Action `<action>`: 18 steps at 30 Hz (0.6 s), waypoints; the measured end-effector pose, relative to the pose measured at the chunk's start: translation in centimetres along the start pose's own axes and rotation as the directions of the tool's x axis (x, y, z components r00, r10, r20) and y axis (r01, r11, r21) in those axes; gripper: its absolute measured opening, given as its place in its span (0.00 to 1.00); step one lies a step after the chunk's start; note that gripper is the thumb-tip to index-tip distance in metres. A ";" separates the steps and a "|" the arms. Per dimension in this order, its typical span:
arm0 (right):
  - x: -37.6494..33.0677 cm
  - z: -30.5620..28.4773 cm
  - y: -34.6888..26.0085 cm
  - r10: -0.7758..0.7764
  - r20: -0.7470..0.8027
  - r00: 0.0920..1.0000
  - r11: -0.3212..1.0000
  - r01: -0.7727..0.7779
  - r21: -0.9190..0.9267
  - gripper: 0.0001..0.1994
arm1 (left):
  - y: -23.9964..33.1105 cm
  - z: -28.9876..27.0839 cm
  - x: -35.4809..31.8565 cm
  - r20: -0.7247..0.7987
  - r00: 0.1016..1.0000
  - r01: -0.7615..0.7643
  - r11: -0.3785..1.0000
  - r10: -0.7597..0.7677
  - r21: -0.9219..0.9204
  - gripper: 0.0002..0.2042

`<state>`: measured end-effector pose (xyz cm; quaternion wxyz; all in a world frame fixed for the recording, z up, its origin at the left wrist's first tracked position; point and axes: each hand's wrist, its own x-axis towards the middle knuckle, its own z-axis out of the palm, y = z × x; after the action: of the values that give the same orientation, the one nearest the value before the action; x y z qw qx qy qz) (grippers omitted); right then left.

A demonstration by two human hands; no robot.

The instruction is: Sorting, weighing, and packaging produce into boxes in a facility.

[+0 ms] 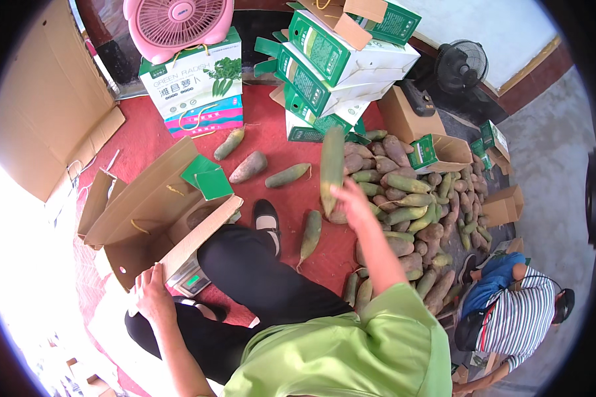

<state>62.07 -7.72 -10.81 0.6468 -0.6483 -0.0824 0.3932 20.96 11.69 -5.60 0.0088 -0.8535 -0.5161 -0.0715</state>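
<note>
My right hand (355, 206) grips a long green radish (332, 162) near its paler lower end and holds it upright at the edge of the radish pile (404, 212). With its fingers over the near rim, my left hand (151, 295) holds an open cardboard box (202, 239). That box rests on a scale (192, 280) with a lit green display, beside my knee. Its inside is mostly in shadow; one brownish rounded shape shows there. Loose on the red mat lie a green radish (289, 175), a muddy radish (248, 167) and another green one (310, 238) by my foot.
Stacked green-and-white boxes (341, 66) stand beyond the pile. A pink fan (181, 26) sits on a printed carton (195, 83) at the far left. A black fan (461, 64) is at the far right. Another person (516, 308) crouches at the right.
</note>
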 end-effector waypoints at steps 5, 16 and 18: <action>4.5 2.4 -14.5 -0.325 0.105 0.940 0.945 0.320 0.060 0.19 | -0.1 -0.1 0.1 0.008 0.999 -0.032 0.999 0.032 -0.006 0.15; 0.9 12.5 -14.8 -0.185 0.436 0.881 0.919 0.312 -0.240 0.18 | 0.1 -0.7 0.5 -0.005 0.997 -0.081 0.997 0.081 0.019 0.14; 1.1 15.5 -13.5 -0.102 0.622 0.776 0.895 0.345 -0.284 0.19 | -0.2 -0.5 0.3 -0.014 0.998 -0.060 0.998 0.061 0.018 0.14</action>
<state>58.65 6.95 3.19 0.4918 -0.5912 -0.4328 0.4704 20.88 12.04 -5.03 0.0223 -0.8681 -0.4906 -0.0727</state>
